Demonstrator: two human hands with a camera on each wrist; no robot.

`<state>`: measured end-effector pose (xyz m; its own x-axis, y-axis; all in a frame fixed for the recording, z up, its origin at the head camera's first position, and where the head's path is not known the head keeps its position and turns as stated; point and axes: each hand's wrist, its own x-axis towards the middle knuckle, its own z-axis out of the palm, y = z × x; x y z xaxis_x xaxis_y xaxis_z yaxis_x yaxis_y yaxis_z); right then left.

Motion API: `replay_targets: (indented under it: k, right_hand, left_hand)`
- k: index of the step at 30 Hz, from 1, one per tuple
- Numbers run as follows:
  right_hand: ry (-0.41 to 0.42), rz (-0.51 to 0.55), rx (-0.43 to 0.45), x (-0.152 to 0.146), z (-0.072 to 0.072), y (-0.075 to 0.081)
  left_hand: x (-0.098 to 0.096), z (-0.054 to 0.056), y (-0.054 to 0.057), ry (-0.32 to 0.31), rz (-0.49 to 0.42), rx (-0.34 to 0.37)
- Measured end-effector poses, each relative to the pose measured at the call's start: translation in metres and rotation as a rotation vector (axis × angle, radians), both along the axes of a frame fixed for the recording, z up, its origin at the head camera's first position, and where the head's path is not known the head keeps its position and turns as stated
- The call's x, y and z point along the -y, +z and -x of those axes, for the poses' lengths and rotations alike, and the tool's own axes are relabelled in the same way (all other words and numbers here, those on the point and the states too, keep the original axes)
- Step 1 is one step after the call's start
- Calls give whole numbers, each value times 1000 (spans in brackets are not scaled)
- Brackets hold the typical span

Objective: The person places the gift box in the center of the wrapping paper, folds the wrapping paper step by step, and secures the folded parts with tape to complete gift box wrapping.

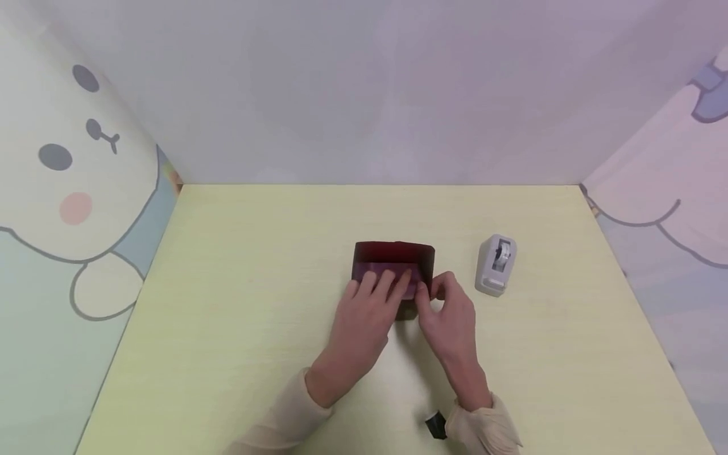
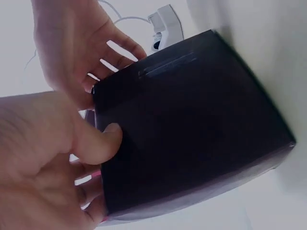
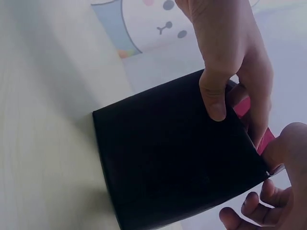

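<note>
A black box point(image 1: 394, 251) with a red interior stands open at the top, mid-table. My left hand point(image 1: 361, 322) grips its near wall: the thumb presses the outer face and the other fingers reach over the rim inside. Within the box is a purple surface point(image 1: 412, 288), partly covered by those fingers. At the near right corner, my right hand point(image 1: 451, 323) pinches the rim, its thumb at the inner side and curled fingers outside. A shiny strip point(image 2: 168, 66) shows on the box's dark face in the left wrist view.
To the right of the box stands a light grey tape dispenser point(image 1: 496, 265) with a roll in it. A small black object point(image 1: 436, 425) lies beside the right sleeve. Walls with cartoon figures border the pale yellow table point(image 1: 244, 253) at the back and sides.
</note>
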<state>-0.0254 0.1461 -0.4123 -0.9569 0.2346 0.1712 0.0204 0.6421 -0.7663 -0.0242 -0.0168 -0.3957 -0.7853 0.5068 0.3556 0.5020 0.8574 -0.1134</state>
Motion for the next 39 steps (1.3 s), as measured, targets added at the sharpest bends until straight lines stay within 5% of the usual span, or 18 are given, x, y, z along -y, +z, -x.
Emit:
replay_targets:
  k: [12, 39]
  right_hand:
    - [87, -44, -110, -6, 4, 4]
    - [124, -58, -259, -12, 36, 29]
  left_hand:
    - [-3, 11, 20, 15, 123, 100]
    - [-8, 9, 19, 30, 124, 104]
